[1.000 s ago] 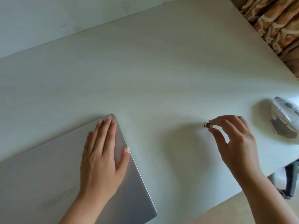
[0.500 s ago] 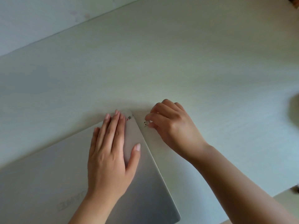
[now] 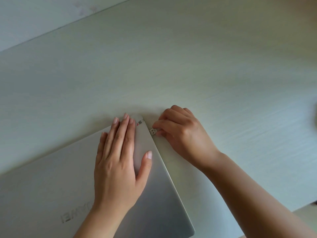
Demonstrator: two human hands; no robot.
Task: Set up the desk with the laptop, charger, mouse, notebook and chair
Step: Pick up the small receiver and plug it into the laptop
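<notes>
A closed silver laptop (image 3: 51, 177) lies on the pale desk (image 3: 171, 66) at the lower left, its lid logo facing me upside down. My left hand (image 3: 120, 162) rests flat on the lid near its far right corner. My right hand (image 3: 181, 134) pinches a small metal USB receiver (image 3: 153, 131) between thumb and fingers, with its plug end pointing at the laptop's right side edge, almost touching it. Only the dark shadow beside the mouse (image 3: 315, 115) shows at the right frame edge.
A white wall (image 3: 34, 18) runs behind the desk at the upper left. The desk's near edge (image 3: 305, 206) shows at the lower right, with floor beyond it.
My right hand has carried the USB receiver leftwards from near the mouse to the laptop's right edge. The view shifted left, so the mouse left the frame. My left hand stayed on the lid.
</notes>
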